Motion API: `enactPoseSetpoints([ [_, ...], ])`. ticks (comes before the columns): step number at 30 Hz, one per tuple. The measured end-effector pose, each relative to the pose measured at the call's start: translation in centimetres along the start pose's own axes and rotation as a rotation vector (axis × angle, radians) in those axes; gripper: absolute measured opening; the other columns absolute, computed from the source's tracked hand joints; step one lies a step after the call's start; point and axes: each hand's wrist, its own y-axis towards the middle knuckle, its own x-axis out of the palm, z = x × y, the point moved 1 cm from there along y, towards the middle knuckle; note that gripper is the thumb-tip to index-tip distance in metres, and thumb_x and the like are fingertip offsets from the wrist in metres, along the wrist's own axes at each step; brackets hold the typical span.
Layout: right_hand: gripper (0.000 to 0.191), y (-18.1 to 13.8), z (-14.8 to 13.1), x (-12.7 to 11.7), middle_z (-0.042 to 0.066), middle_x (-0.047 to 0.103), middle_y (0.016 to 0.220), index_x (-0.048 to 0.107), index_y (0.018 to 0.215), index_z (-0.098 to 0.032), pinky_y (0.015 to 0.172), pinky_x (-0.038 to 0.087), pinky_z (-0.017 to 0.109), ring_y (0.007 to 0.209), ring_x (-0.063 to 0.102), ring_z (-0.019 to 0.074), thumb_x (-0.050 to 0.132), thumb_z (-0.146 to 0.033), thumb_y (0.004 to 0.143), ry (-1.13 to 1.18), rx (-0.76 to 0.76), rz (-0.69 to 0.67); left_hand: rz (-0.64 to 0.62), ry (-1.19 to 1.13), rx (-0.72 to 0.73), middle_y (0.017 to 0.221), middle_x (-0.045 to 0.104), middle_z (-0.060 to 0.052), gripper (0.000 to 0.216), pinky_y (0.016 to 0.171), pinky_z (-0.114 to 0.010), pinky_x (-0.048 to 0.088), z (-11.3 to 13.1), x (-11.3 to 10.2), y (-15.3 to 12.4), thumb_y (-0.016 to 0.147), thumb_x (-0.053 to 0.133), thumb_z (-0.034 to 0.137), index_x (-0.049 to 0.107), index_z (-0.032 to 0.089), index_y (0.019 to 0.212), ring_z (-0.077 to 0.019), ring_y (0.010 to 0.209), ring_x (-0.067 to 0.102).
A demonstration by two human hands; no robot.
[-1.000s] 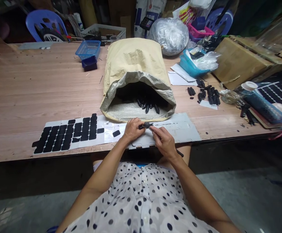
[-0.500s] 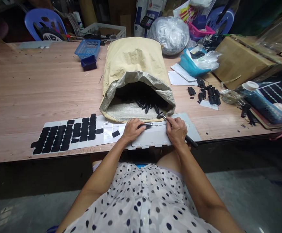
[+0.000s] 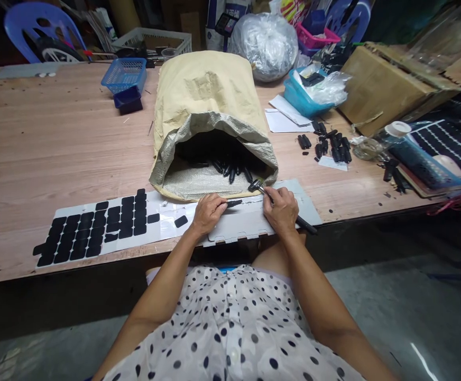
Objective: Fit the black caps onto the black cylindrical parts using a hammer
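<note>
My right hand (image 3: 281,210) is closed round a small hammer (image 3: 302,223), its metal head up and to the left, close to the sack's mouth, and its black grip sticking out below the hand. In my left hand (image 3: 209,212) the fingers pinch a slim black piece (image 3: 234,203) that points right, over a grey-white board (image 3: 246,225); its exact kind does not show. Just beyond both hands lies a cream woven sack (image 3: 206,87) with its mouth open towards me. Several black, elongated pieces (image 3: 231,173) lie inside it.
Left along the table edge is a sheet of black rounded stickers (image 3: 72,238), with one loose black sticker (image 3: 181,221) nearby. Blue baskets (image 3: 124,74) stand behind. Rightward are a pile of black pieces (image 3: 338,148), a turquoise basin (image 3: 305,103) and a cardboard box (image 3: 385,92).
The view has shifted slightly, so the table things sit further left. Both hands keep their grips; the black piece in my left hand appears slightly turned.
</note>
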Motion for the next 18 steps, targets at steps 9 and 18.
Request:
enactPoseSetpoints([
  [9, 0.03, 0.1, 0.0, 0.0, 0.01, 0.059, 0.092, 0.072, 0.114, -0.023, 0.073, 0.034, 0.035, 0.09, 0.048, 0.0258, 0.052, -0.024, 0.093, 0.046, 0.017, -0.016, -0.461, -0.323, 0.103, 0.101, 0.073, -0.001, 0.021, 0.085, -0.031, 0.05, 5.3, 0.1, -7.9, 0.093, 0.051, 0.032, 0.067, 0.026, 0.107, -0.02, 0.091, 0.066],
  [18, 0.029, 0.2, -0.2, 0.2, 0.009, 0.06, 0.091, 0.073, 0.112, -0.023, 0.072, 0.032, 0.034, 0.088, 0.048, 0.0252, 0.051, -0.022, 0.092, 0.029, 0.01, 0.014, -0.456, -0.007, -0.415, 0.087, 0.073, -0.003, 0.023, 0.067, -0.034, 0.051, -1.2, 7.0, -10.6, 0.089, 0.053, 0.03, 0.068, 0.029, 0.106, -0.0267, 0.083, 0.073],
])
